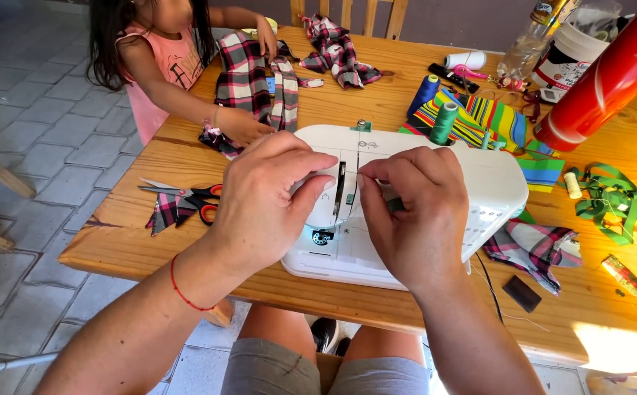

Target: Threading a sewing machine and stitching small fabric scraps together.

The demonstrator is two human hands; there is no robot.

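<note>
We see our left hand (263,201) resting on the smooth white plastic sewing machine (406,212), which sits near the front edge of the wooden bench (128,241). Its grip is curled loosely over the machine's head, thumb beside the thread slot, clamped on nothing that we can make out. Our right hand (413,208) has its grip pressed together, thumb and forefinger pinching something very fine at the slot; it is too thin to name.

Toward the left edge lie red-handled scissors (194,199) on a scrap of plaid cloth (163,212). Behind the machine stand two thread cones, one blue (424,93) and one green (444,121), on striped, brightly coloured fabric (479,117). A glossy red cylinder (607,80) and a white tub (571,55), its contents unclear, occupy the far right corner. Green ribbon (615,201) tangles by the right edge.

At the far left corner another person's hand (244,126) presses soft plaid fabric (252,80).
</note>
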